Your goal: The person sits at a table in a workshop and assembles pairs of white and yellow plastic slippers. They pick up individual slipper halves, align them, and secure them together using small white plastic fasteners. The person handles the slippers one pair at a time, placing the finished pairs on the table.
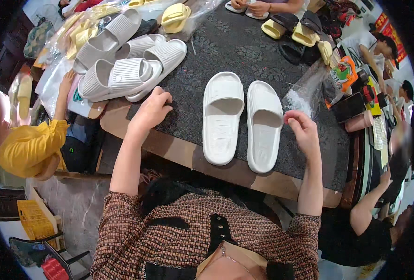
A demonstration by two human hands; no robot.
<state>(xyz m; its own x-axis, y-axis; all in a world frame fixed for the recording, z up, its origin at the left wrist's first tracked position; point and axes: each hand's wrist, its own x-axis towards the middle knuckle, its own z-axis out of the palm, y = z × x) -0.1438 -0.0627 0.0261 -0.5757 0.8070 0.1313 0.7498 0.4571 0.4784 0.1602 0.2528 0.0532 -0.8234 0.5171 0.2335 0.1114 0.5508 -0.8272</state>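
Two white slide slippers lie side by side on the dark patterned table cover in front of me, the left slipper (221, 135) and the right slipper (265, 144), toes pointing away. My right hand (304, 133) is beside the right slipper, its thumb and forefinger brought together close to the strap's outer edge. What those fingers hold, if anything, is too small to make out. My left hand (152, 111) is over the table's near edge, loosely curled with a gap between thumb and forefinger and nothing visible in it. Just beyond it lies a pile of light grey slippers (123, 77).
Clear plastic film (305, 93) lies to the right, near an orange-and-green packet (342, 74) and a pink cup (358, 121). Yellow and black slippers (305, 35) sit at the far right. A person in yellow (34, 144) is at the left; other people work around the table.
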